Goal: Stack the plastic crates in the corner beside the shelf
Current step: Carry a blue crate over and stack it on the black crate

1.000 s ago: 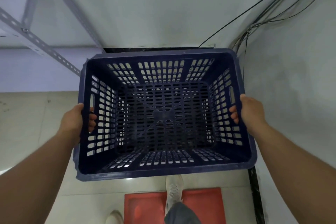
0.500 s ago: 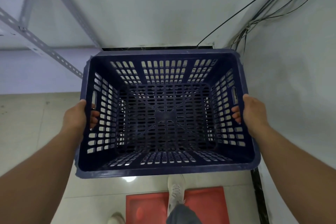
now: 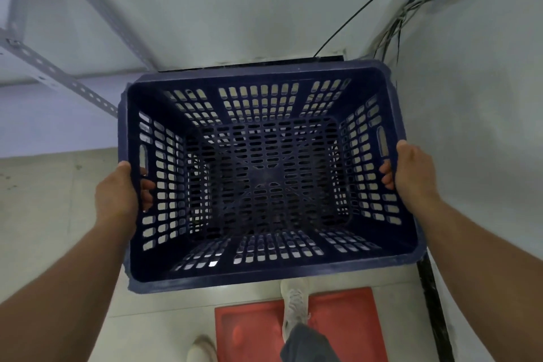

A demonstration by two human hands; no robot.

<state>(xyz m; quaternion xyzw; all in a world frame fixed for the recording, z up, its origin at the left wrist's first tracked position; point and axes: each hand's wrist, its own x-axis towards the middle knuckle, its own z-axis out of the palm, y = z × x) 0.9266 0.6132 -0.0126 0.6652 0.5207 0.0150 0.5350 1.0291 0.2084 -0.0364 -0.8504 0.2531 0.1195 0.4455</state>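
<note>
A dark blue slotted plastic crate (image 3: pixel 264 272) fills the middle of the view, seen from above with its empty inside showing. My left hand (image 3: pixel 117 197) grips its left wall, fingers curled through the handle slot. My right hand (image 3: pixel 411 176) grips the right wall the same way. The crate sits close to the room's corner, between the grey metal shelf (image 3: pixel 53 70) on the left and the white wall (image 3: pixel 470 126) on the right. Through the bottom slots I cannot tell what lies beneath.
Black cables (image 3: pixel 390 26) run down the corner behind the crate. A red mat (image 3: pixel 346 323) lies on the pale tiled floor (image 3: pixel 44 214) below, with my white shoe (image 3: pixel 293 300) on it. A dark strip (image 3: pixel 432 303) runs along the right wall's base.
The crate has shifted slightly right and toward the corner, both hands keeping their hold. The view has drifted a little with it.
</note>
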